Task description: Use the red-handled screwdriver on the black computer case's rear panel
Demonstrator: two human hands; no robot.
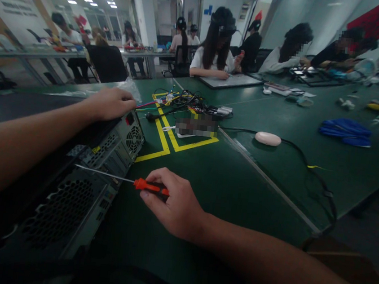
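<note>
A dark desktop computer case [107, 151] lies on the left, its metal rear panel with vents, a fan grille and ports turned toward me. My left hand [114, 103] rests on its far upper corner, fingers bent over the edge; the fingertips are partly hidden. Closed around the handle of an orange-and-black screwdriver [147, 185], my right hand [178, 202] is to the right of the case. The screwdriver's long thin shaft points left across the rear panel, its tip near a slot-side bracket [77, 150]. Whether the tip touches anything, I cannot tell.
Tangled cables [187, 100] lie beyond the case, by yellow tape marks [196, 144] on the green table [238, 192]. A pale oval device [267, 138] sits on a black cable. Blue cloth [345, 131] lies at right. Other people [216, 50] work across the table.
</note>
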